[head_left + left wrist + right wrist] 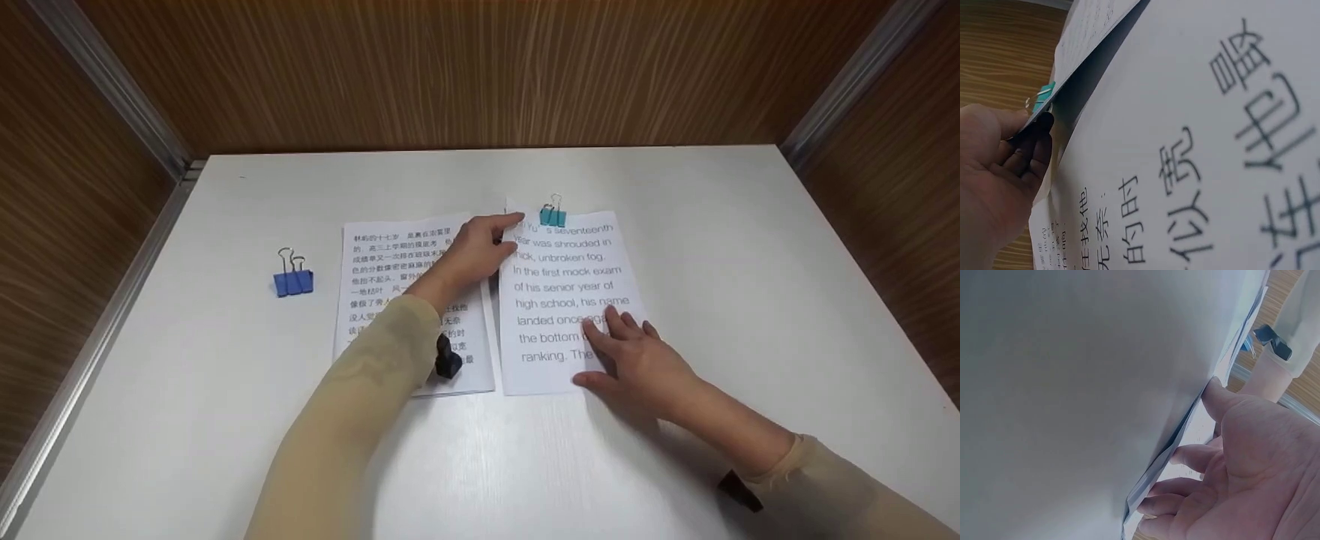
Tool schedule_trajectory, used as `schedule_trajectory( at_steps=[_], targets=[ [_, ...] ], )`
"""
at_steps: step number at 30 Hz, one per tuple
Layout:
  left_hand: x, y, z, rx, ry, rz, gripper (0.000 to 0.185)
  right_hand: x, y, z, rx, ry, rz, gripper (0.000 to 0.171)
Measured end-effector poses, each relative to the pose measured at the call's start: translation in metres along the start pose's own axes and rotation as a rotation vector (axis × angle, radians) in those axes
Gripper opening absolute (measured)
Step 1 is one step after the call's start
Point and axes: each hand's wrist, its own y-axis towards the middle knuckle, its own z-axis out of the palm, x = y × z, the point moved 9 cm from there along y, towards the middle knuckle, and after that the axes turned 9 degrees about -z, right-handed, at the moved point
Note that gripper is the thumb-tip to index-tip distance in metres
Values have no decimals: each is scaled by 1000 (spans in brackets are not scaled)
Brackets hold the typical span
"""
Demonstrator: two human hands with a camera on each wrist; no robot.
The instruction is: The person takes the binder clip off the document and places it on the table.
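Observation:
English-text sheets (555,289) lie on the right, with a teal binder clip (553,217) on their top edge. My left hand (476,244) pinches their upper left edge; in the left wrist view that edge is lifted, with fingers (1041,149) beneath it. Over the lower right part of the same sheets rests my right hand (645,367), its fingers spread and fairly straight. The right wrist view shows fingertips (1182,454) touching the paper along its edge. Chinese-text sheets (405,232) lie to the left, partly hidden under my left forearm.
A blue binder clip (293,282) stands left of the Chinese-text sheets, handles up. Everything lies on a white table (480,465), enclosed by wood-grain panels (480,75) at the back and sides. A black strap piece (448,358) sits at my left wrist.

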Motion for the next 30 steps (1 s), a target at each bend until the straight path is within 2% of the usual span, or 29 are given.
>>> schedule_trajectory(
  at_steps=[5,9,14,17,23,30],
  targets=[
    [4,-1,-2,-17,-58,-30,54,1,2,0,11,-4,3,81],
    [1,-5,-2,-31,-110,-34,53,0,2,-1,33,5,8,81],
    [-8,-11,-3,-63,-113,-27,53,-5,4,-5,67,54,29,81],
    [-13,-15,-4,-81,-99,-11,53,-11,7,-16,41,82,58,81],
    [-22,-24,-4,-98,-96,40,52,-33,14,-66,-158,201,125,76],
    [-33,-38,-2,-93,-168,133,51,-59,32,-125,-426,252,114,61]
  ],
)
